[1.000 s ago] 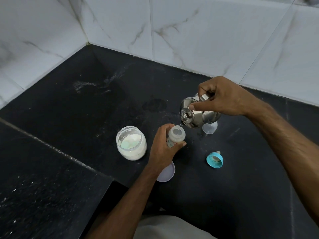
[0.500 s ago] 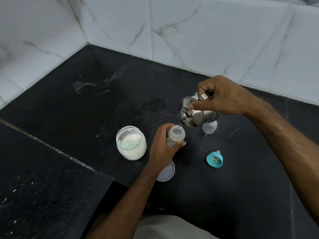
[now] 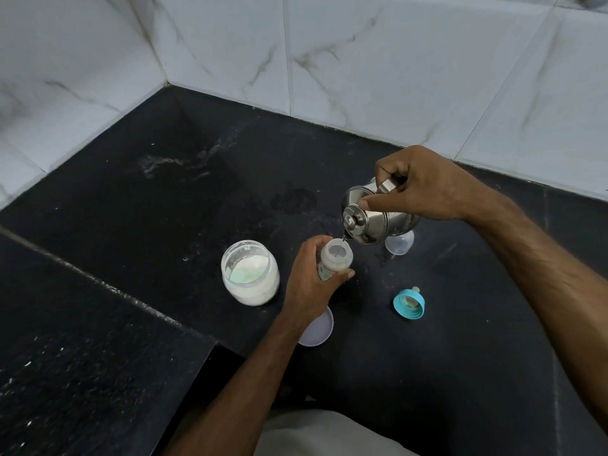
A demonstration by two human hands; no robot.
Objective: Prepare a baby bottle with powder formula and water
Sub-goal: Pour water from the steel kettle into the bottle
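Small translucent plastic baby bottle (image 3: 335,258), uncapped, upright on the black stone counter (image 3: 164,225), just right of the clear powder jar. Left hand (image 3: 311,279) wrapped around the bottle's body, fingers and thumb curled about it, open mouth showing above the grip. Right hand (image 3: 421,185) clenched on the handle of a tilted, shiny stainless-steel kettle (image 3: 375,215), forefinger stretched along the lid; spout tipped down to the bottle's rim, a thin thread of water between spout and mouth. Clear round jar of white powder formula (image 3: 250,273), lid off, standing near the left hand. Pale round lid (image 3: 317,329) flat on the counter, partly hidden under the left wrist. Clear domed bottle cap (image 3: 399,245) behind the kettle, partly covered by it. Teal screw ring with its teat (image 3: 409,303) lying on its side, apart to the right of the bottle. White marble-veined tile wall (image 3: 362,60) behind the counter.
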